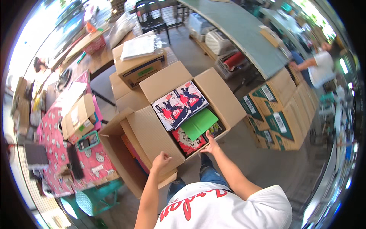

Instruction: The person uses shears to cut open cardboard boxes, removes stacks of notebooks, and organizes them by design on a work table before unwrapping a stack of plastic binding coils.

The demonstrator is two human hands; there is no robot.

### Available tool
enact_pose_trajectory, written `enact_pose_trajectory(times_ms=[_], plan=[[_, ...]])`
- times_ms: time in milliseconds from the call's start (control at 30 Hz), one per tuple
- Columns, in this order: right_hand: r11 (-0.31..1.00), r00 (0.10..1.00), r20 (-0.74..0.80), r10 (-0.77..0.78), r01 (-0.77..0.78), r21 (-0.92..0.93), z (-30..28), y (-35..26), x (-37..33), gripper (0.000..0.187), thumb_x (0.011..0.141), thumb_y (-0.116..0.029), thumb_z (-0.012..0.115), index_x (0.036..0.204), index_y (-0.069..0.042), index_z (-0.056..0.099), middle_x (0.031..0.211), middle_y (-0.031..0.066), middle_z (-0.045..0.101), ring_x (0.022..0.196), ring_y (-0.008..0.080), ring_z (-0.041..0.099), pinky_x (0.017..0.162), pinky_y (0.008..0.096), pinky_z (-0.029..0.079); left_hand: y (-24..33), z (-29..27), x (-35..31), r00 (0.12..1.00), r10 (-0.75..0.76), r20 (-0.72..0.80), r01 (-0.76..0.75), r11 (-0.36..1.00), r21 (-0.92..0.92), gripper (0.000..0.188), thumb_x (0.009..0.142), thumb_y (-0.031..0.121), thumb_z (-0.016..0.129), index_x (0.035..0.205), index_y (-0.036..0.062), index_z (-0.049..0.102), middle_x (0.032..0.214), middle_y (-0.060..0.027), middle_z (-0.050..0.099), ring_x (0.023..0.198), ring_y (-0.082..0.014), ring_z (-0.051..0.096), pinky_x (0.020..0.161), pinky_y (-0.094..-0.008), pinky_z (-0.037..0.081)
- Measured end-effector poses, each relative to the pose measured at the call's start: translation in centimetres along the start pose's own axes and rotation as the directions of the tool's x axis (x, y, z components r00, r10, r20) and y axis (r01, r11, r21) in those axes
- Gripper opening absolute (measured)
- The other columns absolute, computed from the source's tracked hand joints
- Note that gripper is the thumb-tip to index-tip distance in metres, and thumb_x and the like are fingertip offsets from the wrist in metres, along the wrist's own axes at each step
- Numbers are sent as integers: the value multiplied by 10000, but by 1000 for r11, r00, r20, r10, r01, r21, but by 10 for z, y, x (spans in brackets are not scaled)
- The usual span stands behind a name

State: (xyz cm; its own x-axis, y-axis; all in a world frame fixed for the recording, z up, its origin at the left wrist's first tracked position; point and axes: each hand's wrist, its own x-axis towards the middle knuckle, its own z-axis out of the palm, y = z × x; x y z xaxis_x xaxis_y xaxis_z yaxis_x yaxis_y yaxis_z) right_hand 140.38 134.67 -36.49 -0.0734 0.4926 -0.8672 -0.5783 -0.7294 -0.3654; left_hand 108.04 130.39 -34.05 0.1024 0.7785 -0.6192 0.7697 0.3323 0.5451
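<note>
An open cardboard box [225, 114] stands in front of me with its flaps folded out. Inside lie printed items with a red, white and navy design [181, 105], a bright green sheet [200, 124] and a red-and-black printed piece [185, 141]. My right hand [211, 144] grips the box's near edge, thumb on the inner side and the other fingers mostly hidden. Over the left flap [150, 128], my left hand [161, 161] has its fingers curled in; whether they pinch anything is hidden.
Left of it is another open carton [118, 152] with colourful flat items inside. A carton topped with white packets [139, 47] stands behind. Stacked cartons [280, 114] are at right, below a long grey table [244, 34]. A pink-covered table [93, 160] and green stools [89, 202] stand left. Another person [322, 68] sits far right.
</note>
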Motion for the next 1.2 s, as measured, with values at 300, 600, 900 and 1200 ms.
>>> enact_pose_trajectory(times_ms=[300, 600, 900, 1200], plan=[[420, 845, 48, 533, -215, -882, -57, -96, -15, 480, 907, -417, 614, 1108, 20, 602, 877, 131, 695, 735, 192, 687, 599, 299, 536, 118, 68, 92, 946, -308, 102, 177, 228, -958, 430, 872, 313, 670, 1139, 5, 535, 922, -87, 638, 742, -180, 634, 621, -311, 528], [892, 973, 184, 138, -41, -451, 21, -156, 106, 299, 897, -288, 657, 1056, -53, 560, 918, 80, 617, 873, 197, 623, 788, 334, 507, 106, 47, 199, 655, -731, 193, -77, -318, -945, 232, 906, 269, 614, 781, 88, 540, 678, -24, 551, 684, -198, 617, 655, -372, 542], [992, 992, -52, 118, -120, -40, 61, -147, 174, 825, 709, -458, 801, 1291, 3, 442, 1197, 198, 540, 1155, 403, 501, 1013, 608, 343, 152, 82, 225, 680, -569, 463, -231, -765, -601, 352, 780, 224, 747, 1049, 90, 564, 1093, -102, 558, 1095, -271, 513, 1003, -500, 392], [990, 987, -103, 120, -111, 88, 100, -145, 179, 714, 723, -503, 766, 1260, -108, 511, 1248, 116, 556, 1170, 356, 496, 985, 643, 361, 160, 71, 248, 785, -574, 233, -443, -783, -436, 454, 735, 128, 755, 1149, 126, 567, 1087, -61, 616, 1059, -265, 556, 1000, -529, 376]])
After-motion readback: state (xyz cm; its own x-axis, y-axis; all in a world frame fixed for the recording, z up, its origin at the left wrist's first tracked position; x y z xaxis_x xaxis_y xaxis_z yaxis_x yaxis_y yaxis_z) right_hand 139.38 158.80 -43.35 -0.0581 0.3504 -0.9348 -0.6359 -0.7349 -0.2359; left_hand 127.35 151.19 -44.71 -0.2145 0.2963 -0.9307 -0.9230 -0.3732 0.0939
